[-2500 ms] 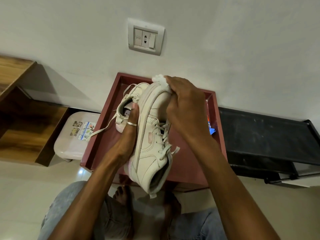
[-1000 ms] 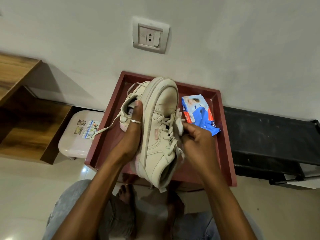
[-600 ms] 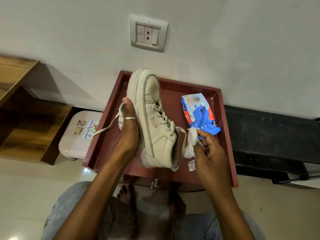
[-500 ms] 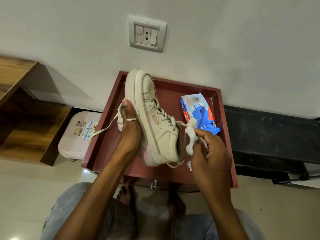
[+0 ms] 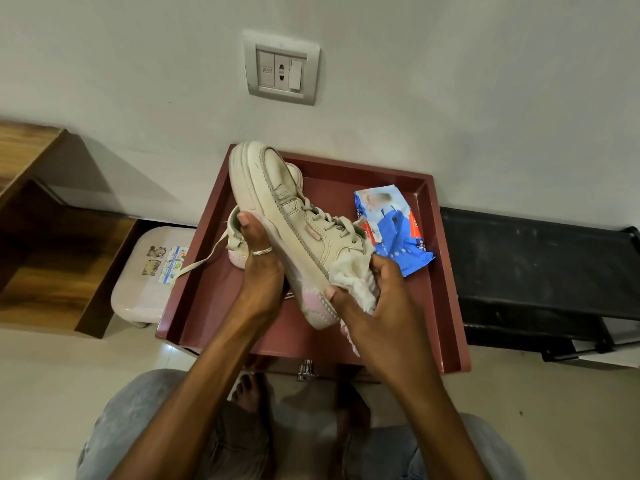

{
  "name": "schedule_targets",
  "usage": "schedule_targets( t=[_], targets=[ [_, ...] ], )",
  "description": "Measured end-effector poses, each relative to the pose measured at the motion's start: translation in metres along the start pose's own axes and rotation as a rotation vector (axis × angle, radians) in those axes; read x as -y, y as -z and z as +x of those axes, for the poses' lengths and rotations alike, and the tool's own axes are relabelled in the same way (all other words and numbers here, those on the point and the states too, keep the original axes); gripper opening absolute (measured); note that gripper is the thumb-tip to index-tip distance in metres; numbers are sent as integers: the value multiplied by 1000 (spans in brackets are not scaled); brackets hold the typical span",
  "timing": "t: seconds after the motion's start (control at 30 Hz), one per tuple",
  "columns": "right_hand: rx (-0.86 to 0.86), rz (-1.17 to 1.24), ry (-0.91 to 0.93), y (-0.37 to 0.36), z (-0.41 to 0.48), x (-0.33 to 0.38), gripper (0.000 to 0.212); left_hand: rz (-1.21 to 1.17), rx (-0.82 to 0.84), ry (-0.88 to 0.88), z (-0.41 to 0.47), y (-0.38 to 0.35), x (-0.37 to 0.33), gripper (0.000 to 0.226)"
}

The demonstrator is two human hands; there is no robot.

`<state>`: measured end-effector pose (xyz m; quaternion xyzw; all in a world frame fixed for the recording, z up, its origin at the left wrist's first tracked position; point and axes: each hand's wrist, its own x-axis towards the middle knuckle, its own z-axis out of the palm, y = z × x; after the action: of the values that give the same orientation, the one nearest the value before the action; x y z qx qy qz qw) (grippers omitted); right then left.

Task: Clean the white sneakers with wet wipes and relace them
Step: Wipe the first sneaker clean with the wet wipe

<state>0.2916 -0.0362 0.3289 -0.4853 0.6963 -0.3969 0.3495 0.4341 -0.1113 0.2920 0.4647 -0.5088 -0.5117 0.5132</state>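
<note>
Your left hand [image 5: 260, 273] grips the sneaker [image 5: 298, 226] by its sole over the maroon tray [image 5: 446, 282] against the white wall [image 5: 485, 81], under a socket [image 5: 281, 68]. Your right hand [image 5: 377, 310] clutches a wet wipe [image 5: 353, 280] at the heel. A wipes pack [image 5: 393, 233] lies on the tray.

I'm seeing a matt, leathery sneaker [image 5: 298, 230], a crumpled cloth-like wipe [image 5: 353, 278], a glossy plastic pack [image 5: 398, 237], a smooth tray [image 5: 446, 271] and a grained wood shelf [image 5: 41, 271].
</note>
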Motion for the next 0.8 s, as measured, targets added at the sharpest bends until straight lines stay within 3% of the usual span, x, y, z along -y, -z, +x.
schedule_targets(
  t=[0.07,0.1,0.17,0.37,0.47,0.53,0.63,0.8],
  targets=[
    [16,34,-4,4,2,0,39,-126,76,104,1,-12,-11,69],
    [21,73,0,6,3,1,31,-258,73,171,2,-15,-14,67],
    [6,137,23,11,3,4,27,-300,44,249,4,-11,-7,65],
    [-258,-216,153,23,0,2,42,-10,-44,239,18,-4,11,78],
    [-381,-498,240,37,-4,9,50,196,-93,234,22,6,12,59],
    [-504,-633,259,46,-10,19,42,280,-108,221,24,10,15,48],
    [-622,-668,262,55,-19,38,40,358,-106,186,25,11,17,38],
    [-544,-633,190,41,-18,42,52,573,-117,85,25,14,23,33]
  ],
)
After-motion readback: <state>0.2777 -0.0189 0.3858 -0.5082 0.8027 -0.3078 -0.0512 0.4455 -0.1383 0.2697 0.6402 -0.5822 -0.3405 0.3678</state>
